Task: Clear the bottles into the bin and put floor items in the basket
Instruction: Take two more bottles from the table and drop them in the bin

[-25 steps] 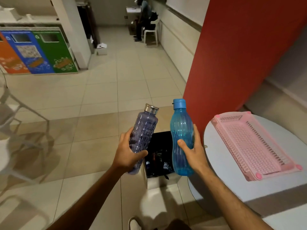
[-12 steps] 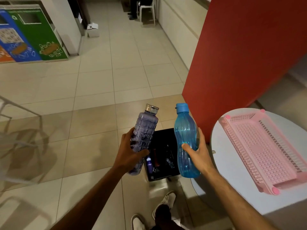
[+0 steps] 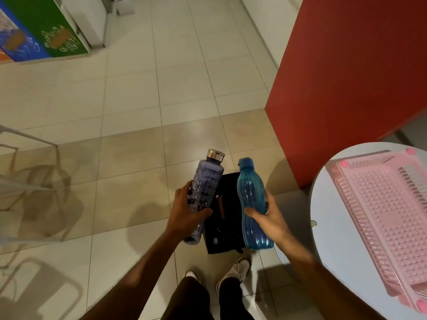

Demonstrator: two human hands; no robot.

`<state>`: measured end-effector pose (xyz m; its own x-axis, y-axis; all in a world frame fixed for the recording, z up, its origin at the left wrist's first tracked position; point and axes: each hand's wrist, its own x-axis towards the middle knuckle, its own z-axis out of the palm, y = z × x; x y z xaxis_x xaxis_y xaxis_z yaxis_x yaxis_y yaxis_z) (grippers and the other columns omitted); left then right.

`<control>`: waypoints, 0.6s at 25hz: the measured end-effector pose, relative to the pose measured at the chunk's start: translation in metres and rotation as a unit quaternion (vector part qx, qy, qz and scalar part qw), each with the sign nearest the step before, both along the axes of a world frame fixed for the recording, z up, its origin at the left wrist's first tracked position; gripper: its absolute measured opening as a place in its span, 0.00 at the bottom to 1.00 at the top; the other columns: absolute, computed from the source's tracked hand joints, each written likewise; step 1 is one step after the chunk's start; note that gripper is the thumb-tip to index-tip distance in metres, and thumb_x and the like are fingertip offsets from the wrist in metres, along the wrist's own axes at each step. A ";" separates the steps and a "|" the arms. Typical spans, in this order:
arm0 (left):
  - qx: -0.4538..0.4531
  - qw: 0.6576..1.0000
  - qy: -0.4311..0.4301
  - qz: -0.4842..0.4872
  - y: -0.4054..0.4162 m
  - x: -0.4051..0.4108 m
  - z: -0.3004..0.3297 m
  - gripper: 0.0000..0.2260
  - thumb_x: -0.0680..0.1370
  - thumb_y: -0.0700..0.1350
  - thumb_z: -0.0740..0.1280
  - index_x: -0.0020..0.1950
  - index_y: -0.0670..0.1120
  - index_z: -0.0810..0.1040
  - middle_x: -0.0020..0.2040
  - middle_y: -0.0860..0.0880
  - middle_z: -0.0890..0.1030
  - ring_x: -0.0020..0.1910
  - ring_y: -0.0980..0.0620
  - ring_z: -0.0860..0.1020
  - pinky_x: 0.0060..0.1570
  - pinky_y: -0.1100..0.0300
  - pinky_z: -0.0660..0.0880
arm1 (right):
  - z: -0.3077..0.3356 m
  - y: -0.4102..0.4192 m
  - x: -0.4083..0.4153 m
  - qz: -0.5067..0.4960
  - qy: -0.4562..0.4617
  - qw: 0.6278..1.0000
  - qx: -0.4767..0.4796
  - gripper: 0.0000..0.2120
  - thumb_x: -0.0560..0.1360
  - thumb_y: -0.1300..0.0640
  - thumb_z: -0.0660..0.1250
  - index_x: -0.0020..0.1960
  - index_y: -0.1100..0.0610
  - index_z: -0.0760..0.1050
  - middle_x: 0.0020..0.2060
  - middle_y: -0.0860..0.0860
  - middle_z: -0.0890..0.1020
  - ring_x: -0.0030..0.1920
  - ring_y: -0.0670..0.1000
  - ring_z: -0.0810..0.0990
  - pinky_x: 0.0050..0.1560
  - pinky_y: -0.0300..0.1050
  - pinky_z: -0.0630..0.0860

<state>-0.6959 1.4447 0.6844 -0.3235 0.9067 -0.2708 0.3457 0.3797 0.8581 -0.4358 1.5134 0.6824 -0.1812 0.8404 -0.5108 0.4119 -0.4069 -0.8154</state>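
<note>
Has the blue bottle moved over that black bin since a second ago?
Yes. The blue bottle, in the right hand, now hangs lower over the black bin's right edge.

Purple bottle (image 3: 205,192) looking like translucent ribbed plastic, shiny metal cap (image 3: 215,154). Blue bottle (image 3: 253,204) showing as glossy translucent plastic. Pink basket (image 3: 388,218) appearing perforated matt plastic. Floor tiles (image 3: 129,112) gleaming smooth, glazed. Table (image 3: 342,269) looking matt.
</note>
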 end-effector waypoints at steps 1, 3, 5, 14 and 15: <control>-0.027 1.000 -0.004 -0.007 0.006 0.000 -0.021 0.42 0.65 0.51 0.80 0.74 0.55 0.62 0.62 0.53 0.69 0.60 0.51 0.76 0.58 0.47 0.80 | -0.022 -0.001 0.000 0.000 -0.012 0.999 -0.041 0.40 0.67 0.45 0.79 0.73 0.41 0.62 0.60 0.46 0.80 0.54 0.47 0.83 0.52 0.49 0.82; -0.064 0.998 -0.006 -0.025 0.019 0.000 -0.060 0.42 0.66 0.50 0.80 0.75 0.54 0.62 0.63 0.52 0.68 0.60 0.50 0.75 0.59 0.47 0.79 | -0.068 -0.003 0.001 0.006 -0.029 0.994 -0.109 0.41 0.69 0.47 0.79 0.74 0.44 0.60 0.59 0.48 0.79 0.49 0.46 0.83 0.49 0.48 0.82; -0.099 0.994 0.002 -0.036 0.027 0.000 -0.089 0.42 0.66 0.50 0.80 0.76 0.53 0.62 0.65 0.51 0.68 0.60 0.50 0.74 0.59 0.49 0.79 | -0.104 -0.013 0.002 0.013 -0.062 0.982 -0.175 0.46 0.70 0.47 0.78 0.79 0.47 0.54 0.58 0.46 0.74 0.48 0.45 0.80 0.50 0.50 0.81; -0.177 0.980 0.005 -0.090 0.025 -0.002 -0.261 0.42 0.61 0.60 0.77 0.73 0.53 0.66 0.62 0.52 0.70 0.58 0.53 0.73 0.54 0.59 0.73 | -0.293 -0.033 -0.033 -0.063 -0.061 0.918 -0.388 0.41 0.69 0.46 0.78 0.75 0.56 0.64 0.67 0.60 0.74 0.66 0.63 0.76 0.68 0.62 0.73; -0.167 0.984 0.004 -0.070 0.025 -0.008 -0.259 0.44 0.60 0.61 0.76 0.73 0.53 0.65 0.62 0.52 0.70 0.58 0.54 0.74 0.53 0.60 0.73 | -0.297 -0.029 -0.037 -0.045 -0.074 0.917 -0.390 0.39 0.69 0.45 0.77 0.74 0.56 0.66 0.66 0.61 0.75 0.64 0.64 0.77 0.67 0.62 0.74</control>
<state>-0.7043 1.4694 0.4249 -0.2058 0.8035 -0.5586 0.4208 0.5880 0.6908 -0.4725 1.4847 0.3858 -0.0090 0.2177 -0.9760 0.4312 -0.8798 -0.2002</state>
